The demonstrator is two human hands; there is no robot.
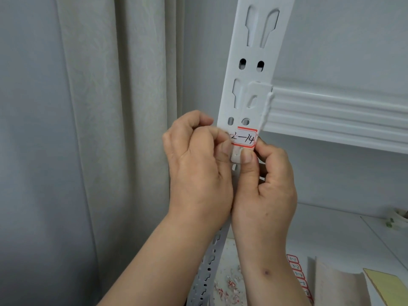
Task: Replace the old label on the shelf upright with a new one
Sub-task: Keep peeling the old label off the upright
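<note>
A white, red-bordered label handwritten with "2—14" is sitting on the front face of the white slotted shelf upright, just below a pair of small oval holes and level with the underside of the white shelf beam that is hooking into the upright from the right. Both hands are working at it. The left hand is curling its fingers against the label's left end, with the thumb and fingertips pinching or pressing there and covering the first part of the writing — whether the edge is lifting off the metal I cannot tell. The right hand is pinching at the label's lower right corner, its thumb pressing upward just under the red border and the other fingers folding behind the upright's edge.

Lower down, on the white shelf board, a strip of spare labels with red borders and handwritten numbers is lying beside a cardboard piece and a yellow pad. Small red and white paper scraps are lying scattered on the board near the foot of the upright. A pale curtain is hanging to the left
</note>
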